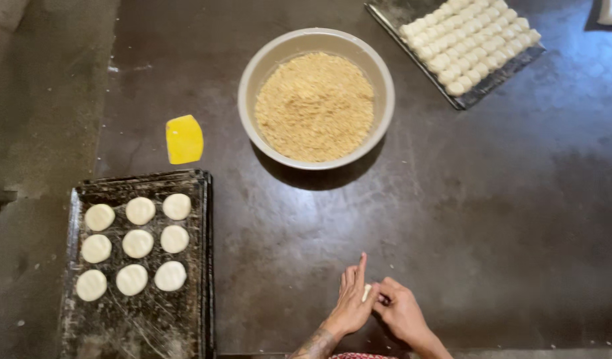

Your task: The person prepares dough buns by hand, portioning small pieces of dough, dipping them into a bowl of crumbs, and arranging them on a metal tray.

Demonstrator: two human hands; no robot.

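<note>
Both hands held one small dough piece (366, 292) between them, low on the dark table (505, 219) near its front edge. The left hand (352, 302) stood edge-up with fingers straight and mostly open, palm pressed against the dough; the right hand (400, 310) was curled, fingertips pinching the dough from the other side. Only a sliver of white showed between them, so how deep the pinch went, could not tell. Dough looked soft, light and a bit tacky, easy to squash or dent; judged best taken gently at the edges with fingertips, not squeezed in the middle. A metal bowl (253, 73) of tan crumbs (314, 106) sat well ahead of the hands. A dark tray (146, 319) to the left carried nine flattened rounds (138, 243) in three rows. A yellow scraper (184, 139) lay just beyond that tray. A far tray (492, 83) at upper right held many small dough balls (469, 40), packed touching.
</note>
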